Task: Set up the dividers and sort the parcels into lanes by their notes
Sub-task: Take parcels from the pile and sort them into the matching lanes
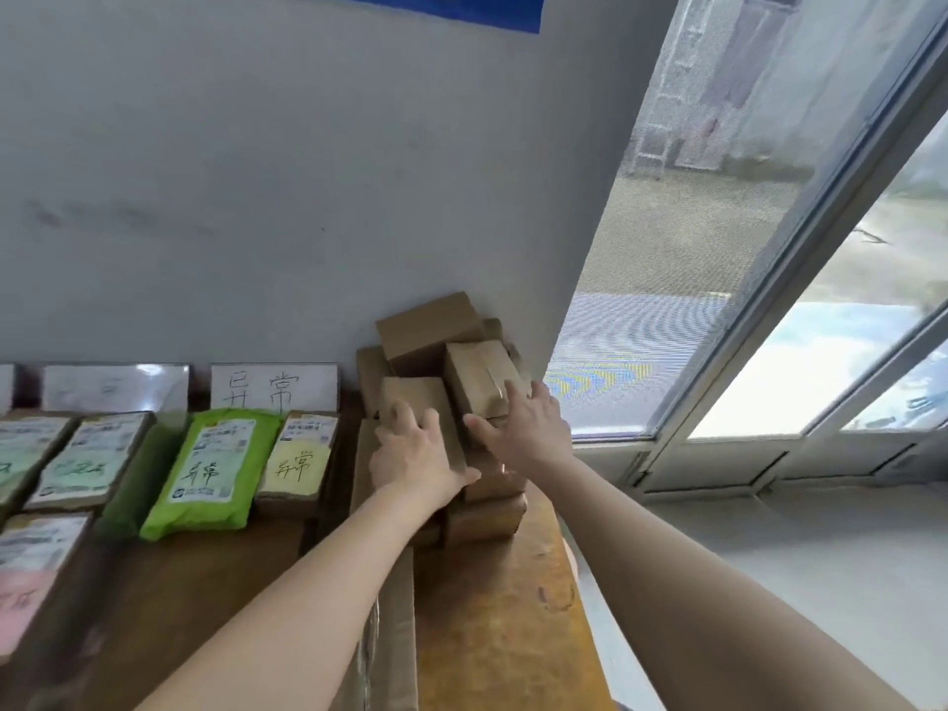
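Brown cardboard parcels [431, 331] are sitting in a loose, uneven pile at the centre of the frame, against the grey wall [256, 171] and at the far end of the worn wooden table [492, 608]. The person's left hand [415, 454] is lying on the top face of a small brown box [410, 397] at the front of the pile, with its fingers spread and fairly straight and its thumb pointing right. The right hand [523, 428] is resting just beside it on a taped brown box [477, 372], fingers spread over the box's right side and thumb reaching along its lower edge. Whether either hand is actually gripping cannot be told.

At lower centre, a long strip of brown cardboard [395, 608] is standing on edge and running toward the pile. In the lower left of the frame, sorted parcels are lying in rows: a bright green plastic mailer [215, 469], a flat parcel with a yellow note [300, 459] just beside it on the right, a parcel with a pale green note [92, 461] and a parcel with a pink note [31, 572]. Behind them, a white card with handwritten characters [274, 384] and a glossy white card [115, 387] are leaning against the wall. A large window [718, 248] is filling the right of the frame.
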`<state>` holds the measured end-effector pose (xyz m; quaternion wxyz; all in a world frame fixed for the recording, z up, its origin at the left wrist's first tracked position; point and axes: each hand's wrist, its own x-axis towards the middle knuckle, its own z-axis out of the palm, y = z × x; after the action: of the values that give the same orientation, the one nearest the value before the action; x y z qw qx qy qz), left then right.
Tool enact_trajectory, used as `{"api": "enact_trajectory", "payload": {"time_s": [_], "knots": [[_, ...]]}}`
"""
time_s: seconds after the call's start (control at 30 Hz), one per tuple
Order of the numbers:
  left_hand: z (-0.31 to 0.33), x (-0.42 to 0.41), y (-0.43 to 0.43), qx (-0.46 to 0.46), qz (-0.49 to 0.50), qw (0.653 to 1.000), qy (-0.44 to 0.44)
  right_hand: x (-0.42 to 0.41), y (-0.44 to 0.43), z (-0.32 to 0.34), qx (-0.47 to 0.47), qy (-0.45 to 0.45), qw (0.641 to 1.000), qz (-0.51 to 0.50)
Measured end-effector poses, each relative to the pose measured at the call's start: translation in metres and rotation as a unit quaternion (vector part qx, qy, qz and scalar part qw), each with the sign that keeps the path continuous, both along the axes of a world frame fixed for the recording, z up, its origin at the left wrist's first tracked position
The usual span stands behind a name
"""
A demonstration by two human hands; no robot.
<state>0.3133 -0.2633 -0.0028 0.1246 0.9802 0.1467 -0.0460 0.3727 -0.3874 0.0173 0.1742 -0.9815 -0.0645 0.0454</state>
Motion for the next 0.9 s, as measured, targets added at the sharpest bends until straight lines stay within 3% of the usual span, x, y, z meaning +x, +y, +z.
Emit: {"api": "enact_trajectory", "payload": {"time_s": [0.2, 0.3, 0.37, 0.43, 0.57, 0.6, 0.67, 0.73, 0.8, 0.9], "knots": [[-0.006, 0.004, -0.002, -0.100, 0.092, 0.990, -0.024, 0.011, 0.006, -0.011, 0.072, -0.014, 0.997, -0.015], [-0.008, -0.004, 0.010, -0.175, 0.122, 0.973, -0.087, 0.004, -0.001, -0.007, 0.175, -0.053, 0.982, -0.045], [-0.012, -0.011, 0.020, -0.267, 0.138, 0.939, -0.165, -0.004, -0.007, -0.008, 0.275, -0.048, 0.958, -0.063], [-0.011, -0.019, 0.024, -0.427, 0.163, 0.863, -0.214, -0.008, -0.010, -0.014, 0.381, -0.008, 0.921, -0.084], [-0.002, -0.033, 0.020, -0.755, 0.241, 0.574, -0.206, -0.012, -0.013, -0.022, 0.557, 0.117, 0.816, -0.096], [-0.003, -0.037, 0.020, -0.790, 0.237, 0.531, -0.192, -0.015, -0.014, -0.022, 0.582, 0.138, 0.797, -0.084], [-0.006, -0.043, 0.022, -0.826, 0.216, 0.488, -0.179, -0.020, -0.016, -0.019, 0.614, 0.164, 0.770, -0.058], [-0.007, -0.045, 0.027, -0.834, 0.191, 0.486, -0.176, -0.021, -0.020, -0.022, 0.631, 0.174, 0.755, -0.034], [-0.004, -0.047, 0.030, -0.816, 0.191, 0.517, -0.173, -0.020, -0.022, -0.022, 0.635, 0.182, 0.751, -0.012], [0.007, -0.046, 0.026, -0.734, 0.201, 0.628, -0.163, -0.025, -0.018, -0.017, 0.609, 0.192, 0.769, 0.007]]}}
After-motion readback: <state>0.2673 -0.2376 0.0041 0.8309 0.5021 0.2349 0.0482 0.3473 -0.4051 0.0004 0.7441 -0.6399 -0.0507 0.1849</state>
